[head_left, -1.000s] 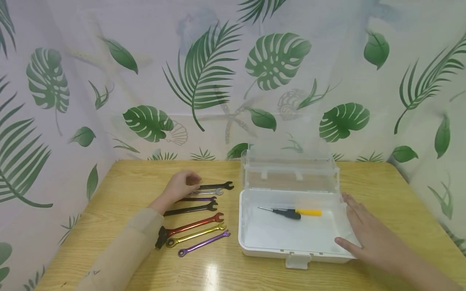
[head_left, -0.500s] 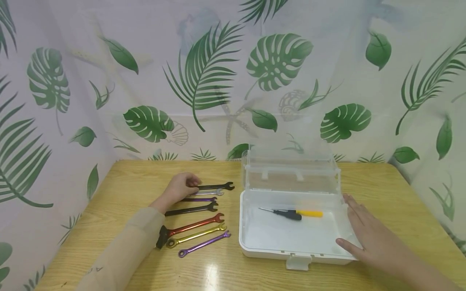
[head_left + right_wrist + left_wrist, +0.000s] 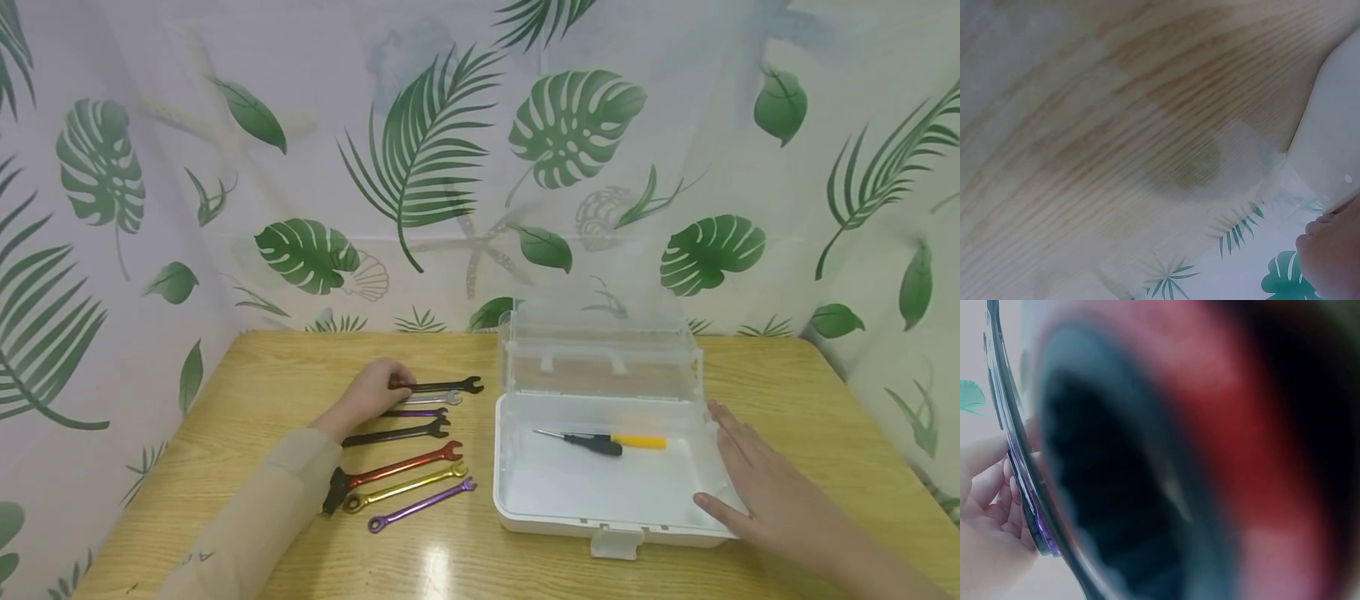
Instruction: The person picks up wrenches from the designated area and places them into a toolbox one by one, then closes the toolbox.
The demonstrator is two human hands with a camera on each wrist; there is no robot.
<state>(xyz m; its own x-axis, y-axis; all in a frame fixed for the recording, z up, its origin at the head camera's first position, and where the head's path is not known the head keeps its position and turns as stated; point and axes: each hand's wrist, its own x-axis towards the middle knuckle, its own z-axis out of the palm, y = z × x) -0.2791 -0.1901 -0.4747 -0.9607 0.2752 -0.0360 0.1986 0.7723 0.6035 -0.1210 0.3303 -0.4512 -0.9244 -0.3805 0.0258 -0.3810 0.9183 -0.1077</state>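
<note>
The white toolbox (image 3: 540, 523) stands on the wooden table (image 3: 810, 417) with its clear lid (image 3: 570, 337) raised along its back edge and its latch (image 3: 617, 544) hanging at the front. Inside it, two tools lie against each other on the floor, toward the back: a black-handled screwdriver (image 3: 597, 447) and a yellow-handled tool (image 3: 641, 442). To the left of the toolbox, seven wrenches lie roughly side by side. The farthest, a black wrench (image 3: 447, 387), is level with the toolbox's rear edge; its forked end points at the toolbox without touching it. The left hand (image 3: 371, 390), well to the left of the toolbox, pinches the other end of that wrench between thumb and fingers. Nearer the front come a silver wrench (image 3: 431, 400), a dark purple wrench (image 3: 420, 414), a second black wrench (image 3: 397, 433), a red wrench (image 3: 405, 465), a gold wrench (image 3: 405, 486) and a bright purple wrench (image 3: 423, 503). The right hand (image 3: 765, 483) rests against the toolbox's right side, fingers extended, thumb across the rim.
</note>
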